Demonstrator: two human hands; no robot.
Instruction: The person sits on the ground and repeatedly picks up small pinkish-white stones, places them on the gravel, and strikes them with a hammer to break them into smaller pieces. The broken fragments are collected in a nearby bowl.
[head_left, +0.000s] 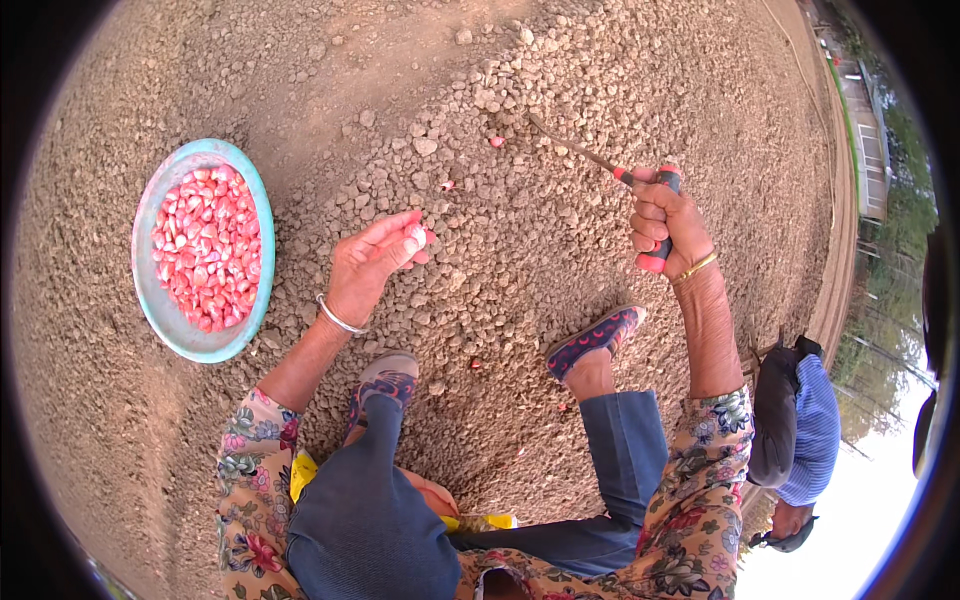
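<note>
My left hand (381, 259) pinches a pink-coated clove (417, 235), apparently garlic, between thumb and fingers above the cloddy soil. My right hand (667, 221) grips the red-and-black handle of a narrow metal digging tool (581, 150). Its thin shaft slants away to the upper left, and its tip reaches the soil. A pink clove (497, 141) sits in the soil near that tip, and another clove (448, 184) lies between it and my left hand. To the left, a turquoise basin (262, 202) holds a heap of pink cloves (206, 251).
My patterned shoes (596, 341) stand apart on the soil, with another small pink clove (475, 364) between them. Yellow material (501, 520) shows beneath me. A person in a striped blue shirt (814, 431) is bent over at the right. A building (870, 142) stands beyond the field.
</note>
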